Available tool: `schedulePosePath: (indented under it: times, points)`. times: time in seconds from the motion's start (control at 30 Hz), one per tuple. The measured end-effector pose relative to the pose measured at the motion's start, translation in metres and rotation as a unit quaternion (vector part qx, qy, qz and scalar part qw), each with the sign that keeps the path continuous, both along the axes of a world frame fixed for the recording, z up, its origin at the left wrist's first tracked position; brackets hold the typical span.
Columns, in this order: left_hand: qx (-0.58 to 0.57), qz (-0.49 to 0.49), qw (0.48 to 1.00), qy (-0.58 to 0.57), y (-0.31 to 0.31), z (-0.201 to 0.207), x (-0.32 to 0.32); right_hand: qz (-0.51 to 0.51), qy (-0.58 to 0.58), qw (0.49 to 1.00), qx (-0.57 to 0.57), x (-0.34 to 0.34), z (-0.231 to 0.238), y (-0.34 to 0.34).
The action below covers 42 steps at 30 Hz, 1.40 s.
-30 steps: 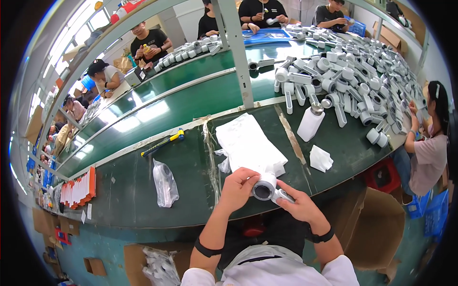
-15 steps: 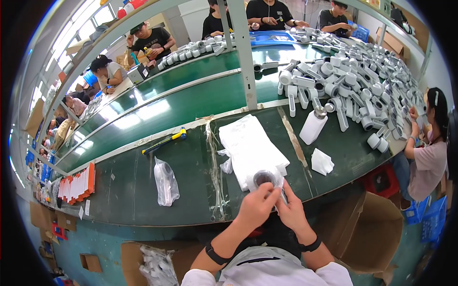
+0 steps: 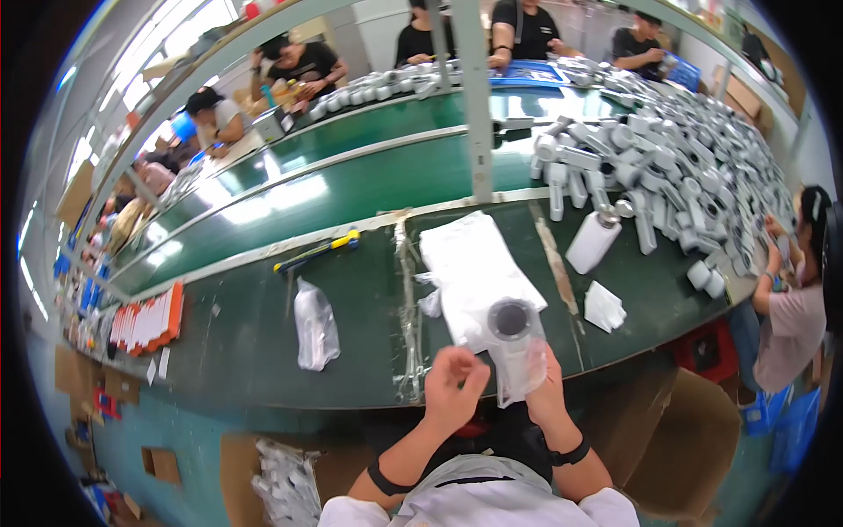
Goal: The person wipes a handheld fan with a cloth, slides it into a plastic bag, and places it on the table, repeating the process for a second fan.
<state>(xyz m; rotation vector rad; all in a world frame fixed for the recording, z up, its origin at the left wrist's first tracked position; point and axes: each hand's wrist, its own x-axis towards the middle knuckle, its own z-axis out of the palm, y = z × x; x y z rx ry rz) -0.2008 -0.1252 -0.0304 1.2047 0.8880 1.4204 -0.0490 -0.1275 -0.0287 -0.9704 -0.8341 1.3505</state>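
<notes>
My right hand (image 3: pixel 544 386) grips a white, round-headed part with a handle (image 3: pixel 518 356), wrapped in a clear plastic bag, from its right side. Its dark round opening faces up, over the near end of a stack of white sheets or bags (image 3: pixel 479 263). Just left of it, my left hand (image 3: pixel 452 386) is loosely curled, thumb and fingers apart, with nothing visible in it. Another bagged part (image 3: pixel 314 325) lies further left on the dark green table (image 3: pixel 237 351). A folded white piece (image 3: pixel 604 307) lies to the right of the stack.
A yellow-and-black hammer (image 3: pixel 318 251) lies at the back left, and orange-and-white boxes (image 3: pixel 149 321) at the far left. A white bottle (image 3: pixel 594 241) stands before a large heap of grey-white parts (image 3: pixel 667 167). Open cartons (image 3: pixel 680 439) flank me below. Co-workers sit around the line.
My left hand has come off the bagged part and moved left and down. The part is now upright in my right hand, its handle toward me. The whole view has shifted slightly.
</notes>
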Motion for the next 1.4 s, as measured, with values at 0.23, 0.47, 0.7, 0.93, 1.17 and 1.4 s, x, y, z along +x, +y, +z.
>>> schedulePosePath:
  times: [0.23, 0.47, 0.7, 0.93, 1.17, 1.4]
  points:
    - [-0.26, -0.097, 0.934, -0.225, 0.008, 0.009, 0.011, -0.012, -0.019, 1.0, 0.016, -0.037, 0.009, -0.005]
    - [-0.286, -0.041, 0.911, -0.294, 0.004, 0.02, -0.026, -0.07, -0.289, 0.941, 0.162, -0.051, -0.002, 0.0]
    - [-0.028, 0.386, 0.894, 0.224, 0.0, -0.014, -0.157, 0.022, -0.328, 0.935, 0.137, -0.033, -0.014, -0.008]
    - [-0.162, 0.508, 0.707, 0.464, 0.016, 0.007, -0.277, -0.002, -0.342, 0.936, 0.087, -0.02, -0.053, -0.003]
    - [-0.179, 0.479, 0.676, 0.53, 0.037, -0.034, -0.286, 0.073, -0.295, 0.952, 0.038, -0.012, -0.025, -0.01]
    - [-0.091, 0.474, 0.646, 0.591, 0.033, -0.038, -0.278, -0.096, -0.362, 0.924, 0.079, 0.058, 0.01, -0.011]
